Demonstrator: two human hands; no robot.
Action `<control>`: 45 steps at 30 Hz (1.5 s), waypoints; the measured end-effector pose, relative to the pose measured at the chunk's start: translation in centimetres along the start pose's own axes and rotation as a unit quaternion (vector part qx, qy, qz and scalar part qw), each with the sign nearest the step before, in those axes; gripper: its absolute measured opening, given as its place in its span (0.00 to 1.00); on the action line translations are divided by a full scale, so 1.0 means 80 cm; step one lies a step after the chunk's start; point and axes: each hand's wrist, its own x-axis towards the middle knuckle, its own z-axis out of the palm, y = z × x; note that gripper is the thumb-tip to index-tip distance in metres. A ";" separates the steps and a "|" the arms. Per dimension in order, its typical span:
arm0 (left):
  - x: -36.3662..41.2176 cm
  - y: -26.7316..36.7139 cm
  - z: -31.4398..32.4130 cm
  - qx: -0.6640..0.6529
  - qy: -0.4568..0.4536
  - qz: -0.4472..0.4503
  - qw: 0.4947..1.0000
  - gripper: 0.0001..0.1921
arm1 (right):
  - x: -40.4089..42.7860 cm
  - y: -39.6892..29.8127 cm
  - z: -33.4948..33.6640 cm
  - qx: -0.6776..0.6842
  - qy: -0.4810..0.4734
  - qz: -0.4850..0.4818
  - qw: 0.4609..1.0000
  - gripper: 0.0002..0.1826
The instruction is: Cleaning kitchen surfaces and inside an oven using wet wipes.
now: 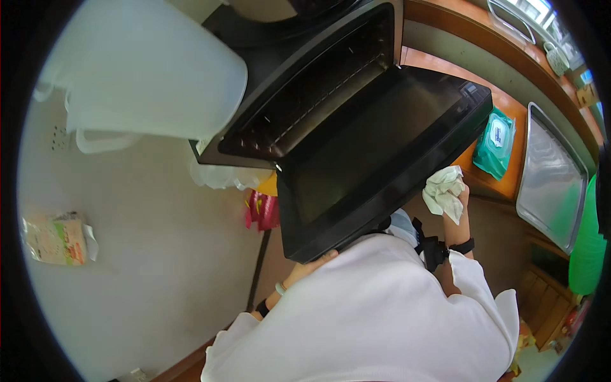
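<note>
In front of me a black countertop oven (pixel 305 90) has its door (pixel 377 148) folded down, so the dark cavity (pixel 329 95) and a wire rack edge show. My left hand (pixel 309 268) grips the near left corner of the door from below, its fingers partly hidden by the door and my white shirt. A crumpled, damp-looking white wipe (pixel 444 192) is bunched in my right hand (pixel 464 195), close against the door's near right edge. To the right of the door lies a teal pack of wet wipes (pixel 495 142) with a white lid.
A metal baking tray (pixel 551 176) leans beyond the wipes on the wooden surface (pixel 513 124). A large translucent plastic container (pixel 152 71) stands left of the oven. A tissue pack (pixel 57 238) hangs on the wall, and a green rounded object (pixel 589 243) is at far right.
</note>
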 end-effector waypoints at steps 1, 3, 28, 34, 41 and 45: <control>0.004 -0.009 -0.004 0.012 0.002 0.005 1.000 0.25 | 0.001 0.002 0.001 -0.003 0.008 -0.002 1.000 0.09; 0.008 -0.014 -0.007 0.002 -0.030 -0.002 1.000 0.23 | 0.009 0.012 -0.016 0.042 -0.027 0.001 0.999 0.10; -0.002 -0.017 0.003 -0.232 -0.032 -0.179 0.956 0.22 | 0.050 0.016 -0.025 0.143 -0.194 0.064 0.969 0.11; -0.008 0.003 0.014 -0.251 -0.090 -0.031 0.963 0.25 | 0.058 0.002 -0.011 0.060 -0.166 0.068 0.982 0.11; 0.007 0.020 0.001 -0.306 -0.103 0.092 0.942 0.29 | 0.074 -0.032 0.054 0.096 -0.287 0.035 0.952 0.14; 0.006 0.011 -0.001 -0.304 -0.093 0.101 0.943 0.29 | 0.075 -0.032 0.054 0.096 -0.301 0.006 0.949 0.12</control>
